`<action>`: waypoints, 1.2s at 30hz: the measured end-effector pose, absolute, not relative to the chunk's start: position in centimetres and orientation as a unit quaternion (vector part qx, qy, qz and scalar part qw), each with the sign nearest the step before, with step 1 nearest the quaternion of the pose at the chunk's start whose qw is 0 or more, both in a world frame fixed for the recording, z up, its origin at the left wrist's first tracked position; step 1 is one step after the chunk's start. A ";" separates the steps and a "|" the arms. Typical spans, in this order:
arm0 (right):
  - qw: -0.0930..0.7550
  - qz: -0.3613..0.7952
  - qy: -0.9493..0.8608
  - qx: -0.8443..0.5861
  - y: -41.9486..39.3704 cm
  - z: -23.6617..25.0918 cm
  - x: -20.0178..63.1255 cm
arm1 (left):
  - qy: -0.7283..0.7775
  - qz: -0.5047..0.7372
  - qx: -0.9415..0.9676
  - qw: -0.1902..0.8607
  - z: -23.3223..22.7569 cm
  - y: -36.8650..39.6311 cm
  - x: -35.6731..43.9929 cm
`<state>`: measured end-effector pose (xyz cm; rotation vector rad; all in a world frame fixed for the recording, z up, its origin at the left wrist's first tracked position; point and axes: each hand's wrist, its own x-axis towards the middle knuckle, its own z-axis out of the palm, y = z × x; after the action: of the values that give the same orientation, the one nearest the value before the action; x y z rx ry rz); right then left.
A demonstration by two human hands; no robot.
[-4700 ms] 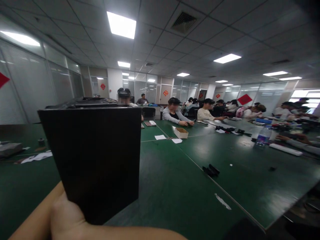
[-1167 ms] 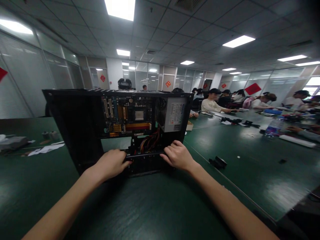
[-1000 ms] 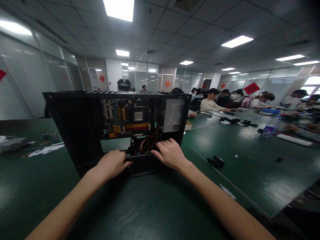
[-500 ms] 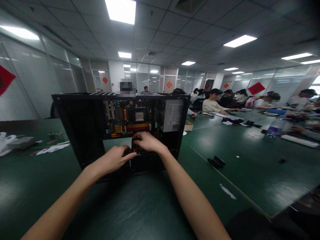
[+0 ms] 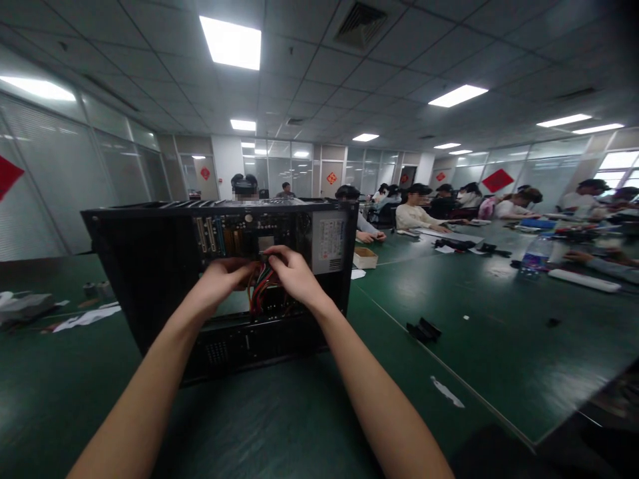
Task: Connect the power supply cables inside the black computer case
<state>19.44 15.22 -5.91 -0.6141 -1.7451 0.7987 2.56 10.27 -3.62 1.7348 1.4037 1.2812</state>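
Note:
An open black computer case (image 5: 114, 266) stands on the green table with its inside facing me. A bundle of coloured cables (image 5: 260, 287), with red, black, orange and green wires, hangs in front of the motherboard (image 5: 282, 227). My right hand (image 5: 294, 276) is closed on the upper end of this bundle, fingertips pinched near the square metal processor (image 5: 266, 243). From the left, my left hand (image 5: 219, 281) closes on the same cables; its fingertips are partly hidden behind them. At the case's upper right sits the power supply (image 5: 329, 243), a labelled metal box.
Right of the case lie a small open box (image 5: 365, 258), a black plastic piece (image 5: 424, 329) and a white scrap (image 5: 446, 391). A grey box (image 5: 27, 306) and papers (image 5: 87, 318) are at left. Several people sit farther along the table, near a bottle (image 5: 536, 256).
Both hands have risen from the case's lower part to in front of the motherboard, drawing the cable bundle up into view. The camera view has shifted slightly.

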 end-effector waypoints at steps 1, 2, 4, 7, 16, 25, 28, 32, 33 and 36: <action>0.536 0.329 -0.737 -0.250 14.9 -5.7 19.4 | 0.511 0.489 0.637 0.307 -3.7 10.2 2.7; 0.538 0.320 -0.740 -0.245 14.6 -5.5 19.4 | 0.494 0.498 0.630 0.333 -3.8 10.0 2.8; 0.541 0.309 -0.744 -0.239 14.1 -5.1 19.5 | 0.458 0.511 0.622 0.377 -4.0 9.8 3.0; 0.536 0.309 -0.754 -0.220 13.8 -4.8 19.9 | 0.425 0.520 0.615 0.414 -4.0 9.5 3.0; 0.523 0.302 -0.774 -0.191 14.4 -4.7 21.0 | 0.474 0.463 0.665 0.344 -3.2 8.7 3.5; 0.530 0.344 -0.747 -0.207 14.0 -4.9 20.9 | 0.439 0.451 0.707 0.323 -3.3 8.8 3.1; 0.546 0.332 -0.742 -0.202 14.0 -4.9 20.6 | 0.443 0.436 0.734 0.272 -3.6 9.2 2.8; 0.577 0.327 -0.728 -0.177 14.2 -5.2 19.9 | 0.484 0.399 0.775 0.077 -3.8 9.0 3.0; 0.581 0.330 -0.724 -0.172 14.2 -5.2 19.7 | 0.500 0.389 0.774 0.013 -3.8 8.9 3.1; 0.580 0.329 -0.725 -0.171 14.2 -5.5 19.4 | 0.534 0.365 0.752 -0.128 -4.4 8.9 3.2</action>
<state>19.36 14.23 -5.50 -0.4006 -1.6940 0.7696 3.19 8.89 -4.36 2.5752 1.8301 1.2495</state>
